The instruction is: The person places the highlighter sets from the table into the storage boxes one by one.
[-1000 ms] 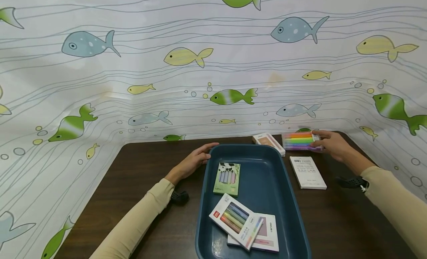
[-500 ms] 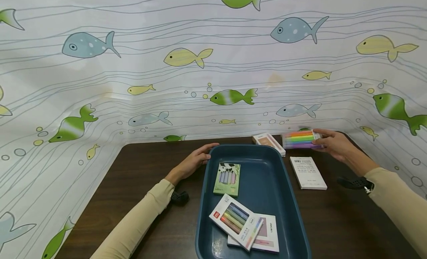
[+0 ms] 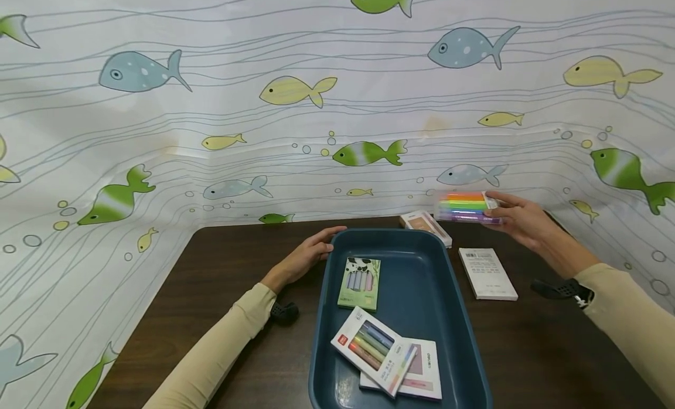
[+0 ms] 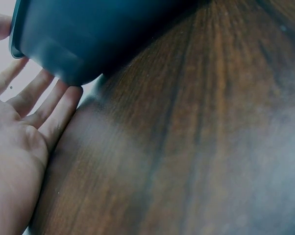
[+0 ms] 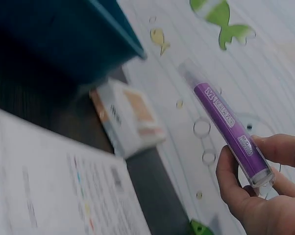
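My right hand (image 3: 519, 224) pinches one end of a clear plastic pack of rainbow-coloured markers (image 3: 464, 208), raised over the table's back right. In the right wrist view its narrow purple side (image 5: 231, 127) shows, with thumb and fingers on the lower end. At the far left corner of the blue tray (image 3: 320, 315), my left hand (image 3: 303, 256) rests against the outside, fingers fairly straight along the wall in the left wrist view. Inside the tray lie a green panda pen box (image 3: 360, 283), a white highlighter box (image 3: 369, 350) and, partly under it, a white-and-pink box (image 3: 427, 371).
Right of the tray a white box (image 3: 487, 274) lies with printed text upward. Another white box with a tan panel (image 3: 426, 227) sits by the tray's back right corner. Behind the dark wooden table (image 3: 237, 251) hangs a fish-patterned sheet (image 3: 316, 40).
My right hand has lifted the marker pack off the table's back right and carried it up and slightly left. The left hand and the tray stay put.
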The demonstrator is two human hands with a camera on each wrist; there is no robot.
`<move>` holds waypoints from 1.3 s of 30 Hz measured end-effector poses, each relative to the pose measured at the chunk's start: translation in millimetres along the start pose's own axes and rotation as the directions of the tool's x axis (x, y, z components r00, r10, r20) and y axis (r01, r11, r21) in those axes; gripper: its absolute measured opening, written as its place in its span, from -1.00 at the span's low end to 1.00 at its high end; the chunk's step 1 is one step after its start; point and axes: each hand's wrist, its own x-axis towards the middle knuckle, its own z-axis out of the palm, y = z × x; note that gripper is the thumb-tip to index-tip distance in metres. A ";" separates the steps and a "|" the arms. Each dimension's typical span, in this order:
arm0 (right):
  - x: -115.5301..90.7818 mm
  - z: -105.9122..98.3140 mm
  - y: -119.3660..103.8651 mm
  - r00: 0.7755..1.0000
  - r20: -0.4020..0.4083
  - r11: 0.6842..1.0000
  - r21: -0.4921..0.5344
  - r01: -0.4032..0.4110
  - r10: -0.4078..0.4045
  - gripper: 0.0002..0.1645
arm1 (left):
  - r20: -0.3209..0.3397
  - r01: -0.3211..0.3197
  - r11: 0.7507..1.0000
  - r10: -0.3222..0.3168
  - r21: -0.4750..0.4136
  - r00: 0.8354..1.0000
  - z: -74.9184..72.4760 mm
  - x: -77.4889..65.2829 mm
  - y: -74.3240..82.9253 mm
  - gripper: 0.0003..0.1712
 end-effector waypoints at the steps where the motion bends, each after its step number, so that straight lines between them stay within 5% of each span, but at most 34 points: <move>1: -0.9 3.3 -1.3 1.000 0.009 1.000 0.022 0.009 -0.009 -0.09 | 0.002 0.000 1.000 0.000 0.000 1.000 -0.1 -0.1 -0.3 -0.38; 17: -12.8 58.0 -7.3 0.986 0.160 0.996 0.084 0.043 -0.056 -0.09 | 0.000 -0.004 1.000 0.004 -0.016 1.000 1.7 -1.6 2.0 -0.36; 39: -27.4 115.3 -0.6 0.944 0.331 0.995 -0.090 0.033 -0.001 -0.19 | -0.001 -0.003 1.000 0.003 -0.025 1.000 -0.5 -0.2 -0.5 -0.36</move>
